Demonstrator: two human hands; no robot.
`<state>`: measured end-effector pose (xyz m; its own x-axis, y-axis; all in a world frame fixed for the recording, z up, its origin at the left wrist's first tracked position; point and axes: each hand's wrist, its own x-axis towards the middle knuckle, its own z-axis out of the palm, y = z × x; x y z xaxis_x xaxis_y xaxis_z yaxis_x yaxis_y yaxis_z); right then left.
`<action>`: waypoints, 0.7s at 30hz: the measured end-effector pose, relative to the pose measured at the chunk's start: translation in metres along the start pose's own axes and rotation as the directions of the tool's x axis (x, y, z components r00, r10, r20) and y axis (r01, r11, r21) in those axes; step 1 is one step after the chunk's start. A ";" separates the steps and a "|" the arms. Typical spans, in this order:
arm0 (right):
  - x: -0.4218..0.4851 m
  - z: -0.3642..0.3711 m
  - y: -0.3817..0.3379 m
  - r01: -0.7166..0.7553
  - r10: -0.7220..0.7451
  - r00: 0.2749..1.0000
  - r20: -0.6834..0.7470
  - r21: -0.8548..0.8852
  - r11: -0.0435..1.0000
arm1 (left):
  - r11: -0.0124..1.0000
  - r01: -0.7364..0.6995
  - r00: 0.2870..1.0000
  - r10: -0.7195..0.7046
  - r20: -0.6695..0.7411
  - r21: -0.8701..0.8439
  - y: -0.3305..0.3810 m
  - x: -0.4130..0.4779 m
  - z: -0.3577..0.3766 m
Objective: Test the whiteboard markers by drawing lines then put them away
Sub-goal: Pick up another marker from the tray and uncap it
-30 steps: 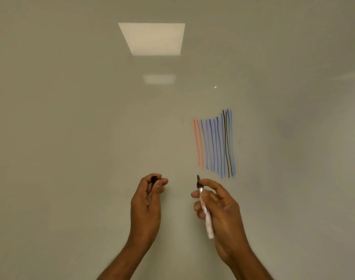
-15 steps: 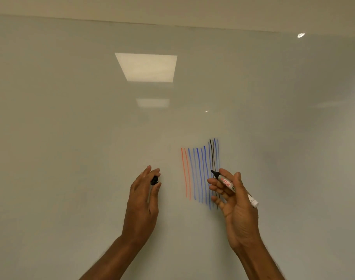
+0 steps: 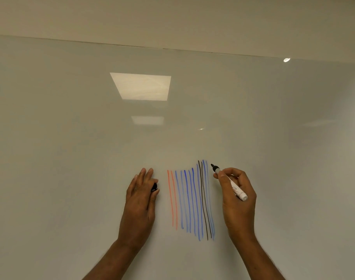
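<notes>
While the thumb and fingertips (image 3: 218, 176) of the right hand (image 3: 240, 199) pinch the marker (image 3: 232, 183) close behind its black nib, the white barrel slants down and back across the palm, its blunt end showing past the curled fingers. The nib points up and left, level with the tops of the drawn lines (image 3: 190, 201) and just right of the outermost pale blue one; whether it touches the whiteboard (image 3: 71, 158) cannot be told. The left hand (image 3: 141, 203) lies beside the red lines, its long fingers (image 3: 146, 173) straight and close together, the black cap (image 3: 154, 187) pinched at the thumb side. The step in hand appears to be a fresh test stroke. To do it well, the nib should land on bare board right of the set, apart from the last line, and run downward in one even pull, parallel to its neighbours, so that ink flow can be judged. A grip this near the nib favours control; light, constant pressure avoids skips. The cap is at hand for closing afterwards.
</notes>
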<state>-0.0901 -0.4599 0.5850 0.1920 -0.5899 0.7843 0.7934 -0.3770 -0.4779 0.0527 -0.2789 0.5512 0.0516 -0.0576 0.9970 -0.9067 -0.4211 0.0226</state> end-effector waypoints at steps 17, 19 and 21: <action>-0.013 -0.017 0.031 0.053 -0.049 0.997 0.059 -0.058 0.997 | 0.993 -0.070 0.994 0.077 -0.072 0.091 -0.004 0.001 0.007; -0.025 -0.026 0.037 0.020 -0.017 0.998 0.056 -0.055 0.998 | 0.993 -0.071 0.995 0.078 -0.067 0.097 -0.004 0.001 0.008; -0.037 -0.035 0.046 -0.020 0.023 0.998 0.056 -0.062 0.998 | 0.991 -0.075 0.994 0.082 -0.068 0.107 -0.005 0.001 0.008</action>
<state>-0.0811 -0.4805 0.5201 0.2424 -0.5579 0.7937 0.7521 -0.4087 -0.5170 0.0601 -0.2842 0.5516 -0.0521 -0.0300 0.9982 -0.8579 -0.5103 -0.0601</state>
